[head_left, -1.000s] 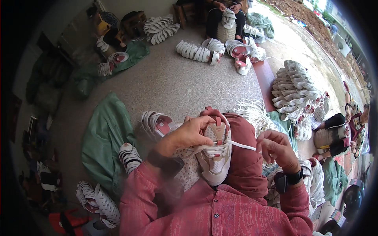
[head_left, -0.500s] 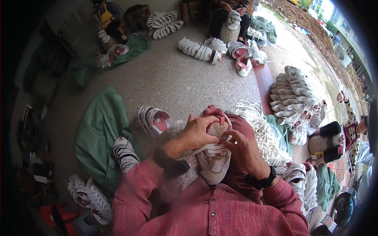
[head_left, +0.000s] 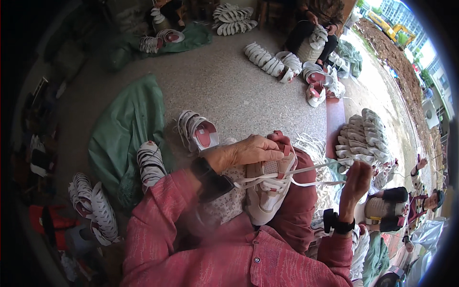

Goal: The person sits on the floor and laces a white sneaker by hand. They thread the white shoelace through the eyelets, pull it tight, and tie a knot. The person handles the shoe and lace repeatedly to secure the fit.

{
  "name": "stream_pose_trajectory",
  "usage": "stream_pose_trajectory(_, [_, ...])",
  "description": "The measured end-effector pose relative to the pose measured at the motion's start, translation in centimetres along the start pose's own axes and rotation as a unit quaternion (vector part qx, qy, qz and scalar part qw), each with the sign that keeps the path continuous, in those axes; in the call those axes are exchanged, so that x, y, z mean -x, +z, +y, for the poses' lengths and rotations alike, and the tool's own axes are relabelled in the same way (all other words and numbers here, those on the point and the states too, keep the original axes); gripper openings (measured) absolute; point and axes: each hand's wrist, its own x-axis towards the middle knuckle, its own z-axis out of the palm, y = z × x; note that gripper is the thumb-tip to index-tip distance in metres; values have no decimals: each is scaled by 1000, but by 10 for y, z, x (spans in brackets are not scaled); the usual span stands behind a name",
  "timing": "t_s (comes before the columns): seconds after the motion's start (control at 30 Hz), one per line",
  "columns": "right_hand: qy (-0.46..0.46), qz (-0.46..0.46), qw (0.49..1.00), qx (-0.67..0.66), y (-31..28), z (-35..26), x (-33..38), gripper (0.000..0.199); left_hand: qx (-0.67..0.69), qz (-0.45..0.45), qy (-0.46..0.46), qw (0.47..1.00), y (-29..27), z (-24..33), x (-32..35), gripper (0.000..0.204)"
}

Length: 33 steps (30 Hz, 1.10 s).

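Note:
A beige and white shoe upper (head_left: 264, 193) with a pink-red lining and heel tab lies across my lap, its toe toward me. My left hand (head_left: 248, 152) grips it at the tongue and collar, fingers bent together over the opening. White shoelaces (head_left: 313, 183) run out from the upper eyelets in two taut strands to the right. My right hand (head_left: 356, 184) is closed round their far ends, raised well off to the right of the upper. More lace crosses the eyelets and loops out at the left, below my left wrist.
Nested shoe uppers (head_left: 198, 131) stand beyond my left knee, with a green sack (head_left: 131, 129) beside them. A loose heap of white laces (head_left: 308, 143) lies past my right knee. Stacked uppers (head_left: 366, 138) sit at the right. Other people work at the far side and right.
My right hand has moved from the eyelets out to the right, drawing the laces taut. My left hand stays on the upper, its fingers now flatter across the tongue. The view has shifted.

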Motion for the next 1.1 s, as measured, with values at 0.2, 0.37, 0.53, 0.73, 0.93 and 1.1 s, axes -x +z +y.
stream_pose_trajectory(0.2, [182, 159, 938, -248, -136, 157, -22, 13, -95, 64, 20, 993, 3, -6, -2, 41])
stream_pose_trajectory(0.37, [226, 103, 804, -541, -222, 287, 16, 21, -73, 21, 42, 996, 11, 12, -13, 39])
stream_pose_trajectory(0.53, [610, -10, 650, -453, -51, 189, 48, 18, -20, 1, 0, 1000, -7, -5, 9, 47])
stream_pose_trajectory(0.73, [414, -447, 793, 14, -63, 19, 50, 26, -96, -39, 3, 995, 3, 20, -6, 63])
stream_pose_trajectory(0.93, [366, -552, 749, -3, -100, -14, 36, 22, -368, 45, 15, 929, 17, 34, -8, 69])
stream_pose_trajectory(1.1, [275, -355, 838, -311, -119, -34, 26, 19, -124, 0, 79, 989, 8, 8, -5, 57])
